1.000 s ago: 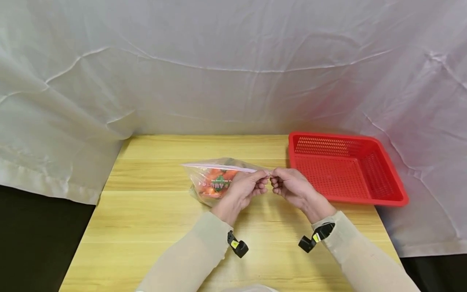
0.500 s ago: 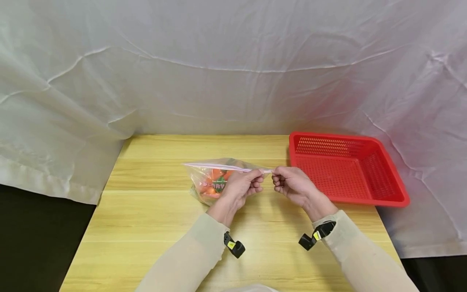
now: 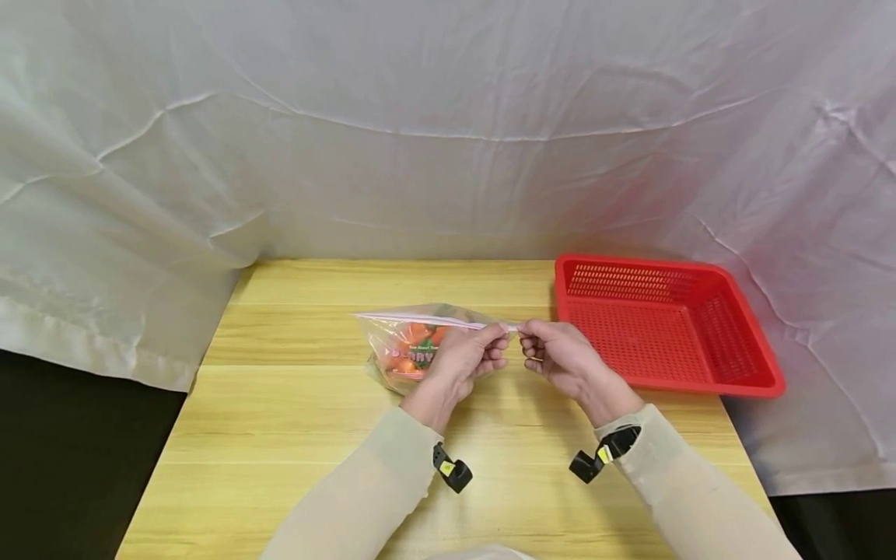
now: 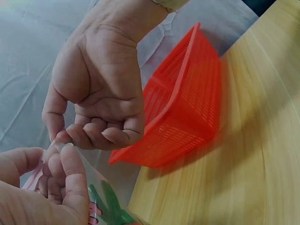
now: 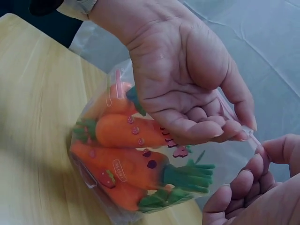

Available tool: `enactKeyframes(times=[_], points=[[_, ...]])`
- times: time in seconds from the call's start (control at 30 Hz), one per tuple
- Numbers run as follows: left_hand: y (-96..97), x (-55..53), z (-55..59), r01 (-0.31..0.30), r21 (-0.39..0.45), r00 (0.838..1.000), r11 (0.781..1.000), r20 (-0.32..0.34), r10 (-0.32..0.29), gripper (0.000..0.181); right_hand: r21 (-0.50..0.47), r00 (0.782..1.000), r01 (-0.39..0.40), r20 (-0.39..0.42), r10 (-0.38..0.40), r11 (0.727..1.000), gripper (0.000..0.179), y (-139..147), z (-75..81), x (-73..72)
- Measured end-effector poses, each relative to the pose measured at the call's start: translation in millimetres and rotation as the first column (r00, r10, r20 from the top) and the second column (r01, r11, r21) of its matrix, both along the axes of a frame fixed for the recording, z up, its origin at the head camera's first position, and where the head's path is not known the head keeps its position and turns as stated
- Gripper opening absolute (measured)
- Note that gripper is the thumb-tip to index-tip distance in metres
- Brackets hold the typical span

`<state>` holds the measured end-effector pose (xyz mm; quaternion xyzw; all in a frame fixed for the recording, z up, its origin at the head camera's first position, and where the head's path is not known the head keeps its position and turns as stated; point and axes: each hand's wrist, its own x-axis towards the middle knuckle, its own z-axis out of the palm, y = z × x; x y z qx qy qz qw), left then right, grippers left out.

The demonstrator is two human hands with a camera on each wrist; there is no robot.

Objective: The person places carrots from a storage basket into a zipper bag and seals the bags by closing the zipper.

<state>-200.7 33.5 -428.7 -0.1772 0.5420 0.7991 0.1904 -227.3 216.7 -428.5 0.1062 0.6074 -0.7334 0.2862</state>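
Note:
A clear zip bag (image 3: pixel 381 342) with printed lettering stands on the table, its pink-white zip strip (image 3: pixel 406 317) running along the top. Inside it lie several orange carrots (image 5: pixel 136 168) with green tops. My left hand (image 3: pixel 458 358) pinches the zip strip near its right end, between thumb and forefinger, and covers part of the bag. Just to the right, my right hand (image 3: pixel 563 358) pinches the strip's end corner. A narrow gap separates the fingertips of the two hands. In the right wrist view, a small clear piece on the strip (image 5: pixel 249 133) shows at the left fingertips.
A red perforated plastic basket (image 3: pixel 654 386) stands at the table's back right, beyond my right hand. The wooden table (image 3: pixel 266 435) ends in front of a pale cloth backdrop (image 3: pixel 392 171). Each wrist wears a black camera (image 3: pixel 451 470).
One second ago the fingertips of both hands met at the bag's corner. They drew slightly apart along the strip, the left hand moving left and then a little back right.

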Motion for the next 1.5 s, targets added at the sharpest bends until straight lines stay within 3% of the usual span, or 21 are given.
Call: enactKeyframes(times=[0.27,0.57,0.8,1.03,1.5], points=[[-3.4,-4.6,-1.0,0.057,0.005,0.998,0.998,-0.003,-0.057,0.017,-0.021,0.999,-0.019,0.044,0.02,1.0,0.02,3.1,2.5,-0.9],[-6.5,-5.7,-0.5,0.081,-0.002,0.997,0.997,-0.006,-0.081,0.018,0.033,0.999,-0.048,0.025,0.047,0.998,0.019,3.7,3.0,-2.2],[-3.3,-4.2,1.7,0.03,0.015,1.0,0.999,-0.004,-0.03,0.013,0.02,1.0,-0.026,0.003,0.026,0.999,0.02,1.3,3.6,-1.7],[-1.1,-2.5,2.7,-0.035,0.037,0.999,0.999,0.001,0.035,0.022,-0.002,1.0,0.011,-0.005,-0.011,1.0,0.022,1.4,3.3,-1.0],[-7.6,1.6,4.6,-0.087,0.084,0.996,0.993,-0.002,0.088,0.028,-0.037,1.0,0.03,0.003,-0.03,0.999,0.022,2.4,5.6,-3.3]])
